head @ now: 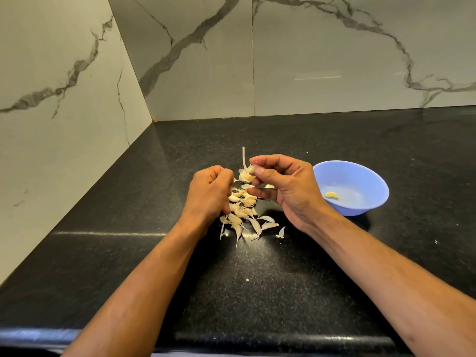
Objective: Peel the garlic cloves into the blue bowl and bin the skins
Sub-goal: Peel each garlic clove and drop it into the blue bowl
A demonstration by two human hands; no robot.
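Observation:
My right hand point(280, 186) pinches a garlic clove point(248, 175) between thumb and fingers, a little above the black counter; a long pale stalk of skin sticks up from it. My left hand point(210, 191) is curled beside the clove, fingertips at its loose skin; whether they grip it is hidden. Under both hands lies a heap of unpeeled cloves point(240, 204), with papery skins point(268, 224) scattered at its near edge. To the right stands the blue bowl point(365, 202), holding one peeled clove point(331, 195).
The black speckled counter point(257, 279) runs into a corner of marble-patterned wall tiles point(201, 60) at the back and left. Its rounded front edge point(257, 340) lies near me. A tiny crumb of garlic point(247, 280) sits on the counter between my forearms. No bin is in view.

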